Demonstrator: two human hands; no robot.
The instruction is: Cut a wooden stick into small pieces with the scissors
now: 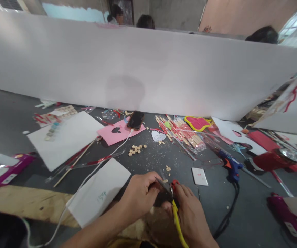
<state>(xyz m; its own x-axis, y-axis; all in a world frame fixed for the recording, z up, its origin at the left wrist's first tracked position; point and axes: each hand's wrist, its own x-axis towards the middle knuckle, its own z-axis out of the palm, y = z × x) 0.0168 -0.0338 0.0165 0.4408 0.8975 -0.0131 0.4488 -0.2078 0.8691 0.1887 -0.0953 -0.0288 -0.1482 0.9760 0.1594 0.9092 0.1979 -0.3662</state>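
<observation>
- Biggest worry for us: a nipped finger. The metal tip of the yellow-handled tool (175,213) sits right by our left hand (141,193), so one careless squeeze could catch skin.
- Next, we could lose the small beige piece (165,181) by the tip. If a cut made it jump, good luck spotting it among the loose crumbs (168,168) just beyond.
- The white cord (82,186) loops past our left forearm to the phone (136,120); snag it with an elbow and we'd probably drag the phone along.
- As for where the tool lies: its handle runs through our right hand (191,210), fingers curled around it, and its tip points across at the left fingertips.
- Left thumb and index finger are drawn close together at that tip. We honestly can't tell whether they're pinching anything.
- The little wooden pile (136,150) is beyond our left hand, well apart from the fingers.
</observation>
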